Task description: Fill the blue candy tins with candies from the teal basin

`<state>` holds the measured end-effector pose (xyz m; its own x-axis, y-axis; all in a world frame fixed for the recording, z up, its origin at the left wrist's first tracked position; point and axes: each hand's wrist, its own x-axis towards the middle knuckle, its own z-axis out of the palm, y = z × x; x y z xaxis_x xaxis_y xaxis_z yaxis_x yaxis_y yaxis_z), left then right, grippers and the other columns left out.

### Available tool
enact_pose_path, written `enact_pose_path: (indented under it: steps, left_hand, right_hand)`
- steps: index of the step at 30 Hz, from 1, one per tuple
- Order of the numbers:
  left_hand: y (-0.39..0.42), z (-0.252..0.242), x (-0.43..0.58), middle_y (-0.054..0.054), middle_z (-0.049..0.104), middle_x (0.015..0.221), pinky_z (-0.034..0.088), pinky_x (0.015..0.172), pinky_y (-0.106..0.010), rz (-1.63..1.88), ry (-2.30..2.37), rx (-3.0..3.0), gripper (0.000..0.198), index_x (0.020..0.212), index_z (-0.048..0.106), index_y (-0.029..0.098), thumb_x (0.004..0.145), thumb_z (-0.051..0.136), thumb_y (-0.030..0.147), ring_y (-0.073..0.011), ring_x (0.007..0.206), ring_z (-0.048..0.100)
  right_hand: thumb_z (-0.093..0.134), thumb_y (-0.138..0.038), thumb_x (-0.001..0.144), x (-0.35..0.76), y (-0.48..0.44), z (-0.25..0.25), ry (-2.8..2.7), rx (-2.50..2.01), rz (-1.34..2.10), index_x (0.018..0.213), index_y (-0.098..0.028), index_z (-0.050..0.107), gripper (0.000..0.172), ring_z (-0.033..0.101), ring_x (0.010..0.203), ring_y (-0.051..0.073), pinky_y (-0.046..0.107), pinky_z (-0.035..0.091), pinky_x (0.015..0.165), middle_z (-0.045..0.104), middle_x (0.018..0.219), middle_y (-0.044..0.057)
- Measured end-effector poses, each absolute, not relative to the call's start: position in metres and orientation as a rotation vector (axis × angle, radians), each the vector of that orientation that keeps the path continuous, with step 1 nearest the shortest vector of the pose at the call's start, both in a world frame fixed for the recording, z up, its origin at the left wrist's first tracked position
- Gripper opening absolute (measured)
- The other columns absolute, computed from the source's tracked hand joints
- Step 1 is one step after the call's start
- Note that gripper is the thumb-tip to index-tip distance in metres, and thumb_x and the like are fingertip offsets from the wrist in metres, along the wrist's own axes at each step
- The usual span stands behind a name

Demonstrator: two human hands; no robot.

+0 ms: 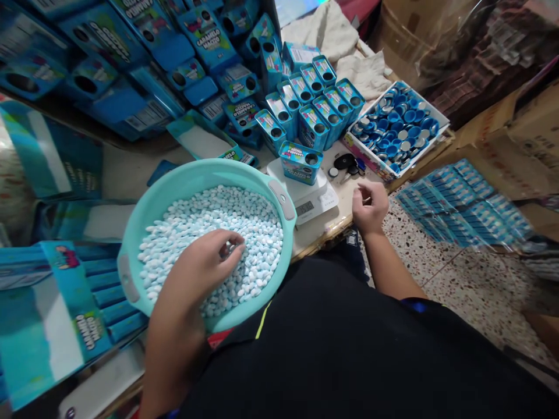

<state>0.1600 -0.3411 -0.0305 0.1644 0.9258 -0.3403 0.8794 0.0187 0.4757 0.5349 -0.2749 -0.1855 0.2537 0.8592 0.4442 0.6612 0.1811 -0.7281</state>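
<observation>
My left hand (208, 259) is over a turquoise bowl (131, 233) full of small white and pale blue candies (257, 256). Its fingers are curled in toward the thumb, and what they may hold is hidden. Beside the bowl, a blue candy tin (301, 169) with a round dark opening stands on a white kitchen scale (318, 203) with a small display. My right hand (370, 205) rests at the table's edge, right of the scale, curled into a loose fist with nothing visible in it.
Several open blue tins (312, 119) stand in rows behind the scale. A white box (395, 131) of blue and silver caps sits at the right, near keys (349, 166). Blue cartons (209, 41) pile up at the back left. Wrapped packs (463, 201) are on the right.
</observation>
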Motion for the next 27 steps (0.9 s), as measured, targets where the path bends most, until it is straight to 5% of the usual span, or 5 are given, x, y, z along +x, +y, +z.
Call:
enact_pose_path:
  steps: [9,15,20,27]
  left_hand:
    - [-0.348,-0.027,0.159,-0.006,0.072,0.095,0.052,0.071,-0.034,0.273,1.736,1.938,0.027,0.106,0.07,0.022,0.1,0.055,0.043,-0.0234,0.084,0.067]
    - [-0.352,-0.024,0.162,-0.005,0.072,0.094,0.053,0.073,-0.033,0.441,1.75,1.984,0.019,0.103,0.069,0.023,0.1,0.057,0.037,-0.0229,0.087,0.068]
    - [-0.355,-0.022,0.164,-0.004,0.074,0.093,0.053,0.078,-0.033,0.599,1.714,1.975,0.019,0.102,0.072,0.021,0.1,0.061,0.036,-0.0222,0.087,0.069]
    - [-0.365,-0.028,0.159,-0.006,0.078,0.102,0.057,0.087,-0.035,0.849,1.53,1.589,0.021,0.103,0.074,0.02,0.095,0.073,0.039,-0.0234,0.095,0.073]
  right_hand:
    - [0.058,-0.028,0.096,0.531,-0.275,-0.181,-1.506,-1.499,0.196,0.105,-0.023,0.071,0.016,0.061,0.075,0.017,0.035,0.056,0.065,0.066,0.097,0.006]
    - [0.062,-0.011,0.096,0.482,-0.285,-0.137,-1.765,-0.939,0.151,0.125,-0.029,0.068,0.035,0.07,0.086,0.019,0.037,0.064,0.076,0.071,0.1,0.004]
    - [0.063,-0.017,0.102,0.418,-0.282,-0.083,-2.103,-0.523,0.399,0.148,-0.028,0.057,0.048,0.071,0.111,0.021,0.039,0.065,0.095,0.072,0.121,0.008]
    - [0.054,-0.018,0.109,0.363,-0.278,-0.071,-2.423,-0.24,0.241,0.126,-0.021,0.071,0.024,0.069,0.103,0.016,0.033,0.064,0.091,0.072,0.119,0.008]
